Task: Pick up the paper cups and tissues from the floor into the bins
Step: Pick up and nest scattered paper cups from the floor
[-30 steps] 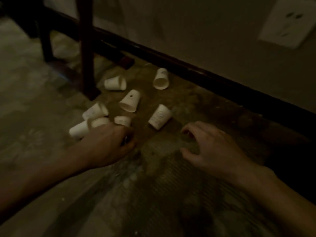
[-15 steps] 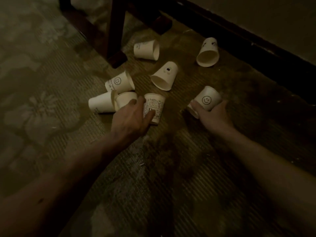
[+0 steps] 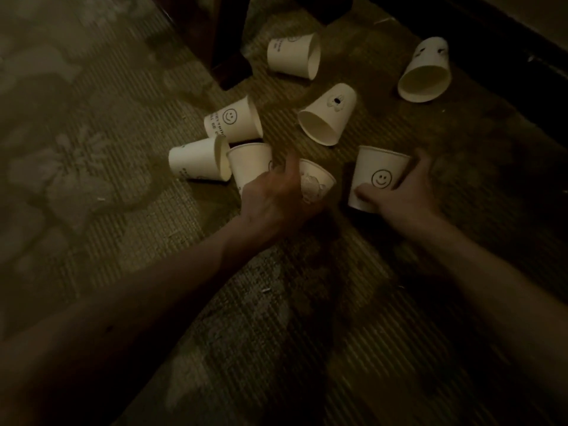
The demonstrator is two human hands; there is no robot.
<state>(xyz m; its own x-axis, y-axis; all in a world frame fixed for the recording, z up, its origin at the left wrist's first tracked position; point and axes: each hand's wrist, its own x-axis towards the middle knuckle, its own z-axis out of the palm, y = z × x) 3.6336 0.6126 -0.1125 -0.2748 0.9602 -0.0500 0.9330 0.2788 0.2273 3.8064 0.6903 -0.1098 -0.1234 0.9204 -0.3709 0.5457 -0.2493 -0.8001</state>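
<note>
The smiley cup (image 3: 379, 178) stands tilted low on the carpeted floor (image 3: 123, 210), in the grip of the right hand (image 3: 408, 195). The thumb (image 3: 364, 190) crosses its front below the printed face and the fingers (image 3: 415, 163) wrap round its right side, clamped on the wall. Whether its base touches the floor cannot be told. The forearm runs in from the lower right.

Just left of it, the left hand (image 3: 276, 198) is blurred. Its fingers are curled on the drawn cup (image 3: 318, 182), which bears a faint line drawing too smeared to read, and one finger points up along the cup's left edge. The arm reaches in from the lower left.

The plain cup (image 3: 249, 162) touches that hand's far side and shows only a trace of print at its edge. Against it lies the side-lying cup (image 3: 196, 161), its small print unreadable.

Above these is the lettered cup (image 3: 233, 119), on its side, with a smiley face and block capitals of which "RYTHIN" can be made out.

The blot cup (image 3: 327, 113) lies mouth toward the camera and shows a dark mark. The far cup (image 3: 293, 55), beside a dark furniture leg (image 3: 227, 41), carries illegible writing. The wall cup (image 3: 425, 72) lies near the dark skirting board (image 3: 491, 41).
</note>
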